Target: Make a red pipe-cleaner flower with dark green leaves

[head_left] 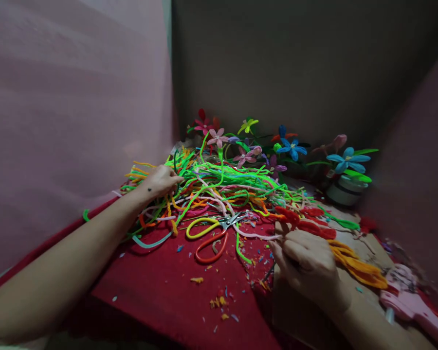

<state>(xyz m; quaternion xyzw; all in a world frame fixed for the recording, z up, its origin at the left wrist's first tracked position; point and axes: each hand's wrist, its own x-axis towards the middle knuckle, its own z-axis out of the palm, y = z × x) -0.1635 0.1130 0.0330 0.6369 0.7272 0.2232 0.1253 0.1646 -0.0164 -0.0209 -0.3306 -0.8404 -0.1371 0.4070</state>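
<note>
My left hand (163, 181) reaches into the left side of a big pile of pipe cleaners (237, 177), mostly bright green with orange and pink ones. Its fingers are pinched, and a dark green pipe cleaner (175, 159) curves up from them. My right hand (308, 260) is closed above a cardboard piece at the right; what its curled fingers hold is hidden. A pale pink pipe cleaner (255, 236) runs up to its fingertips. Between the hands lie scissors (224, 226) with one yellow and one red handle, blades slightly apart.
Pipe-cleaner flowers (292, 148) stand behind the pile, and a blue one rises by a pale pot (346, 189). Folded red (306, 224) and orange bundles (361, 265) lie beside a pink glue gun (409, 304). Coloured scraps (219, 302) dot the red cloth (160, 296).
</note>
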